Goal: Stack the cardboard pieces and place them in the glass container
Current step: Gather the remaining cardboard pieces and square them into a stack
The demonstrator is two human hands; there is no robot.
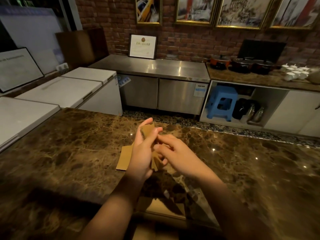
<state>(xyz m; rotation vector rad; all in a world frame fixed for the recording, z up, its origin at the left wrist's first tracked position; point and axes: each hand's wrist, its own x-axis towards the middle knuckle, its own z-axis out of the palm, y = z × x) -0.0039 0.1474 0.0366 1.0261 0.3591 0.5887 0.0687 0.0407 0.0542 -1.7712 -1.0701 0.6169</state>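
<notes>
- Brown veined marble forms the bench (69, 153) in a dim kitchen with a red brick wall (190, 42) behind it.
- Gold-framed pictures (194, 11) hang high on that wall, and a framed certificate (143, 46) leans against it on a steel counter (155, 68).
- White chest freezers (69, 90) line the left side; a blue stool (221, 103) sits in an open cupboard on the right, with dark lidded pots (242, 64) and white cups (294, 72) on the counter above it.
- Over the middle of the bench, the left hand (142, 153) grips a stack of cardboard pieces (147, 131), thumb on one face and curled fingers on the other, the stack standing on edge and tilted away from the person.
- The right hand (174, 153) is just beside it, its fingers bent toward the lower part of the stack; whether they pinch the cardboard or only touch it cannot be told.
- One more cardboard piece (123, 159) lies flat on the bench, partly hidden under the left hand.
- Near the front edge, below the forearms, a clear glass container (166, 207) is dimly seen; its outline is hard to make out.
</notes>
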